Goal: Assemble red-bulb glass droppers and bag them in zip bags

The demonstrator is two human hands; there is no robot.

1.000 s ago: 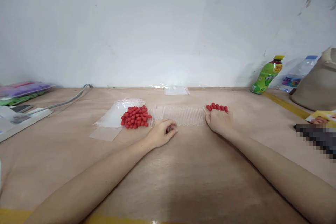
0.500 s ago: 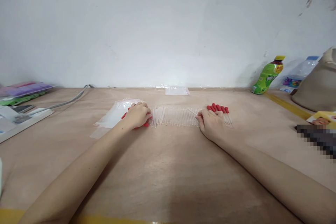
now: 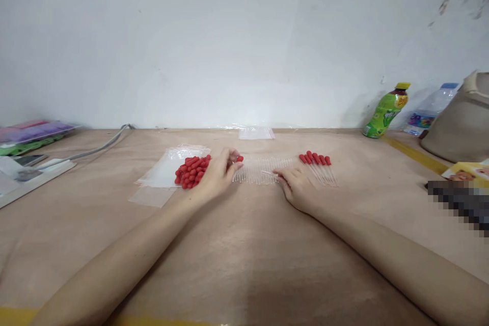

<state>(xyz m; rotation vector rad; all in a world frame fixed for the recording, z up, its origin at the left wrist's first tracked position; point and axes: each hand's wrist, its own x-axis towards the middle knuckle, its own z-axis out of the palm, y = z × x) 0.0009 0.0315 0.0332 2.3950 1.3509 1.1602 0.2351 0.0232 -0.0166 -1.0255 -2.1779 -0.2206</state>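
My left hand (image 3: pixel 218 173) pinches a red rubber bulb (image 3: pixel 240 159) between thumb and fingers, above the left end of a row of clear dropper tubes (image 3: pixel 257 165). In my right hand (image 3: pixel 300 189) is one clear dropper tube (image 3: pixel 268 173), its free end pointing left toward the bulb; the two are apart. A pile of red rubber bulbs (image 3: pixel 191 170) lies to the left, beside my left wrist. Beyond my right hand several droppers with red bulbs on their ends (image 3: pixel 315 158) lie side by side.
Clear plastic bags (image 3: pixel 156 170) lie under and left of the pile, and another bag (image 3: pixel 255 133) is by the wall. A green bottle (image 3: pixel 385 112), a water bottle (image 3: pixel 431 107) and a beige bag (image 3: pixel 462 122) stand at right. A grey cable (image 3: pixel 99 147) runs at left.
My left hand has come away from the pile, moving right with a red bulb. My right hand has shifted slightly left with the tube, uncovering more of the bulb-topped droppers.
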